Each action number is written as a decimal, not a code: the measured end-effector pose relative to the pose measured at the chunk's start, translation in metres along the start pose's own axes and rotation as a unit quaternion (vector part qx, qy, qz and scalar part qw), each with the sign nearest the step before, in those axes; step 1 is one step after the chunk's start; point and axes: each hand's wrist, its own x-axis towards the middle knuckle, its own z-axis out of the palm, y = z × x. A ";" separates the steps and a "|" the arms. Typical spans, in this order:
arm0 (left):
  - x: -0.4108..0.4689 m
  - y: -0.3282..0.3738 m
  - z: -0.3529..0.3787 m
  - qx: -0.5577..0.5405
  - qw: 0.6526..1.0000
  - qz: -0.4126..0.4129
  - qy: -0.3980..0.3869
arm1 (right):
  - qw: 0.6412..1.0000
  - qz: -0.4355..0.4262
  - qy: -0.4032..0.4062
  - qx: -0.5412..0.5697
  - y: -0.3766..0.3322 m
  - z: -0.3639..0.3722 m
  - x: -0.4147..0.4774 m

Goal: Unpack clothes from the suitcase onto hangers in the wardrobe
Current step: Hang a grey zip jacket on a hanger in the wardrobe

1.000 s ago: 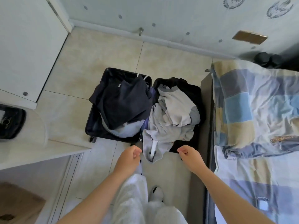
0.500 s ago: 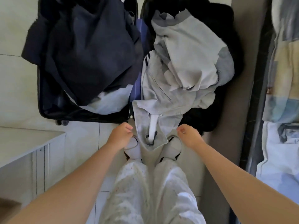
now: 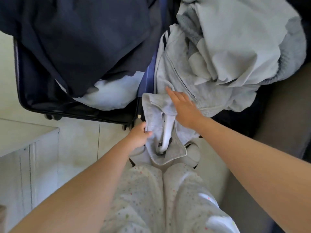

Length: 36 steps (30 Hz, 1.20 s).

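Open suitcase (image 3: 75, 113) is lying across the top of frame. Grey zip top (image 3: 168, 76) is spilling over its lower-centre edge. Your left hand (image 3: 138, 136) is pinching its hem; your right hand (image 3: 183, 108) is resting flat, fingers (image 3: 170, 93) straight. Likely step: pulling it out; next you're needing a right-hand grip.

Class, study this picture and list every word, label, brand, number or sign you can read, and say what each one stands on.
None: no readable text shows in this view.
The grey garment, gripped by the left hand and lying beneath the right hand, shows only dark stripes, no lettering.
The navy garment and the suitcase show no label.
The trousers carry coloured specks, not characters.
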 end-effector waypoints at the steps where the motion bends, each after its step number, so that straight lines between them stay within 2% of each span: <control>1: -0.005 -0.001 -0.005 0.016 0.999 0.029 -0.004 | 0.999 0.008 -0.039 -0.012 0.002 -0.002 0.003; 4: -0.037 0.010 -0.025 0.045 0.993 0.108 0.017 | 0.986 0.023 -0.163 -0.001 -0.001 -0.015 -0.011; 6: -0.061 0.024 -0.037 0.057 0.986 0.153 0.036 | 0.987 0.023 -0.155 0.031 -0.009 -0.026 -0.033; 9: -0.110 0.056 -0.053 0.044 0.973 0.220 0.051 | 0.988 0.034 -0.088 0.119 -0.023 -0.054 -0.072; 11: -0.151 0.088 -0.065 -0.023 0.967 0.247 0.054 | 0.986 0.034 -0.065 0.150 -0.034 -0.080 -0.099; 13: -0.191 0.118 -0.075 -0.146 0.953 0.254 0.071 | 0.980 0.053 -0.065 0.183 -0.045 -0.103 -0.126; 15: -0.225 0.143 -0.085 -0.250 0.930 0.251 0.101 | 0.957 0.074 -0.069 0.272 -0.056 -0.123 -0.155; 17: -0.262 0.169 -0.097 -0.304 0.916 0.243 0.100 | 0.936 0.104 -0.053 0.331 -0.065 -0.141 -0.180; 20: -0.324 0.210 -0.114 -0.228 0.930 0.271 0.102 | 0.904 0.143 -0.015 0.404 -0.080 -0.175 -0.223; 26: -0.435 0.279 -0.139 -0.111 0.935 0.324 0.095 | 0.817 0.147 0.147 0.538 -0.094 -0.267 -0.290; 27: -0.454 0.288 -0.143 -0.099 0.933 0.332 0.100 | 0.817 0.135 0.163 0.537 -0.094 -0.285 -0.303; 32: -0.540 0.318 -0.165 -0.036 0.923 0.373 0.093 | 0.895 0.051 0.151 0.416 -0.104 -0.350 -0.344; 34: -0.581 0.325 -0.173 -0.006 0.922 0.375 0.094 | 0.899 0.013 0.146 0.413 -0.120 -0.375 -0.366; 36: -0.621 0.327 -0.181 0.011 0.925 0.369 0.085 | 0.878 -0.033 0.125 0.461 -0.139 -0.398 -0.387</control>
